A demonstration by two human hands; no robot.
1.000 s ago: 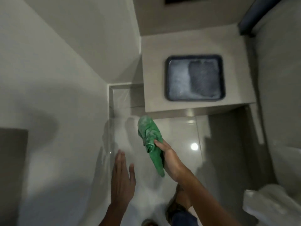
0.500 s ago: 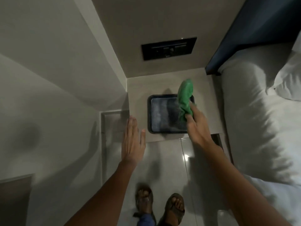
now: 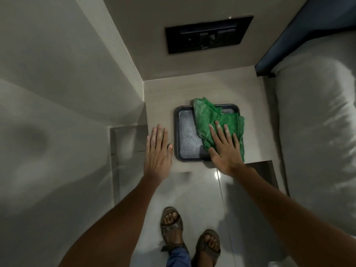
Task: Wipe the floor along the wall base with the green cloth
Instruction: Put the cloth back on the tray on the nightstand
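- Right hand (image 3: 224, 149) lies flat, fingers spread, pressing the green cloth (image 3: 213, 122) onto a dark tray (image 3: 185, 135).
- Left hand (image 3: 158, 151) rests open and empty on the bedside shelf (image 3: 163, 93).
- The floor (image 3: 192, 189) lies below; wiping looks finished or paused.

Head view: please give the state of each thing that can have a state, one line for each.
green cloth: crumpled, lying in the tray, pressed flat by the right hand.
tray: on the bedside table, half covered.
right hand: open, palm down on the cloth.
left hand: open, empty.
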